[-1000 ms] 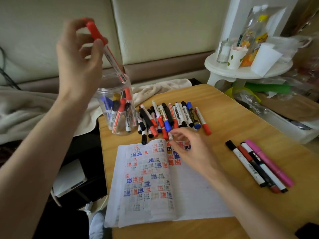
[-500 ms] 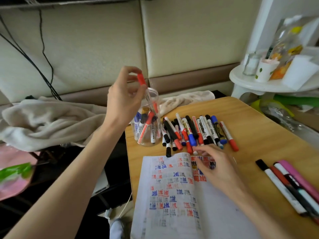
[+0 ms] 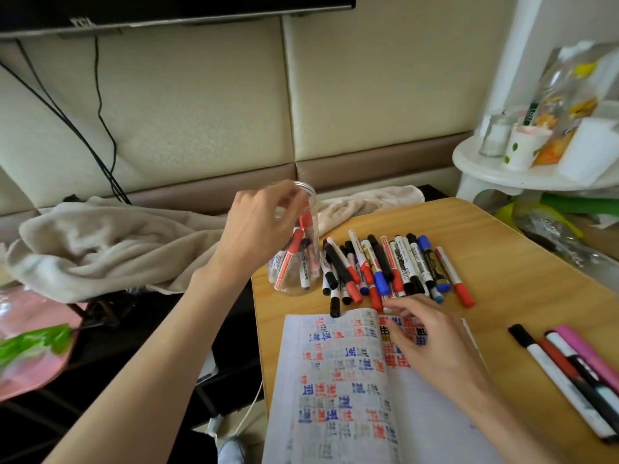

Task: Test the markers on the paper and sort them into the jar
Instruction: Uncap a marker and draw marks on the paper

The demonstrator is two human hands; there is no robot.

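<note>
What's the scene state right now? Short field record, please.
left hand: at mouth of clear plastic jar; grip blurred
jar contents: red- and black-capped markers, tilted
marker row: red, black, blue caps, on wooden table, beside jar
right hand: rests on open notebook with red and blue test marks, fingertips at marker row
set aside: four long markers, one pink, right of notebook
</note>
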